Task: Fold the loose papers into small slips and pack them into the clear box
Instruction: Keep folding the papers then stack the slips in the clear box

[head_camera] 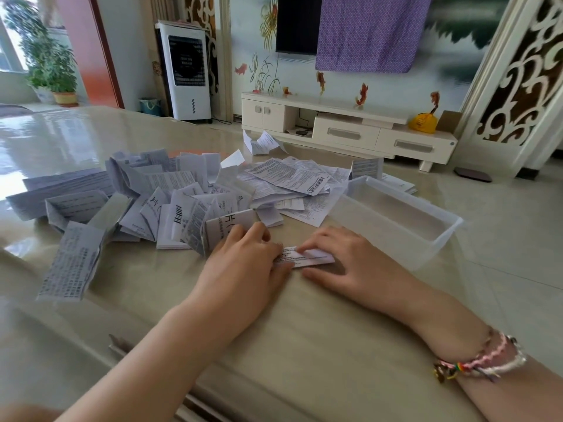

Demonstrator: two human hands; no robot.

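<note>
A narrow folded paper slip [307, 259] with printed text lies on the beige table between my hands. My left hand [243, 263] lies over its left end, fingers pressing it down. My right hand [338, 260] rests on its right part, fingertips flat on the top fold and thumb below it. Behind the hands spreads a heap of loose printed papers [170, 196], some folded, some flat. The clear box [396, 217] stands to the right of the slip and looks empty.
A single folded leaflet [71, 263] lies apart at the left front. More sheets [292, 178] lie behind the box, and a crumpled one [262, 143] sits at the table's far edge. Beyond the table stand a TV cabinet [347, 129] and an air cooler [187, 71].
</note>
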